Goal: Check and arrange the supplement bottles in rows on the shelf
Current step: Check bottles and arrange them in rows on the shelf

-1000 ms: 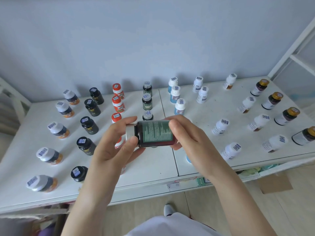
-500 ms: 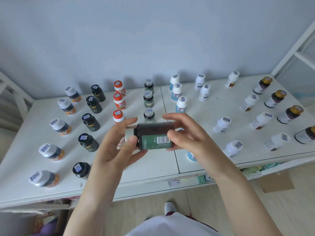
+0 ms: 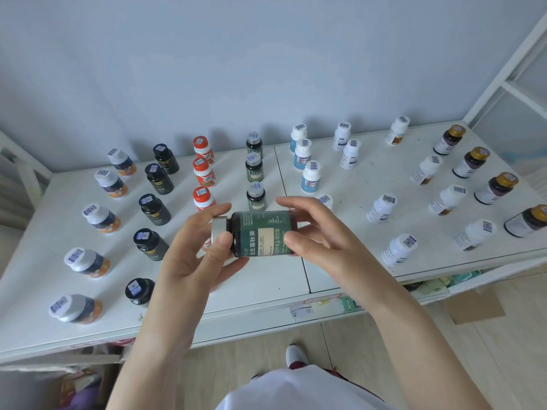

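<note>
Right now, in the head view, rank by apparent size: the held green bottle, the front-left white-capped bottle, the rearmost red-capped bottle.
1. green bottle, though nearest the camera, so true size unsure.
2. white-capped bottle.
3. red-capped bottle, farthest away.

Pale blue-grey wall [image 3: 266, 54] behind a white shelf [image 3: 266, 279] built of two panels, seam down the middle. White metal frame [image 3: 500, 78] at right. Light wood-look floor [image 3: 251, 371] below, cardboard piece [image 3: 473, 306] on it. Soft, even daylight.
</note>
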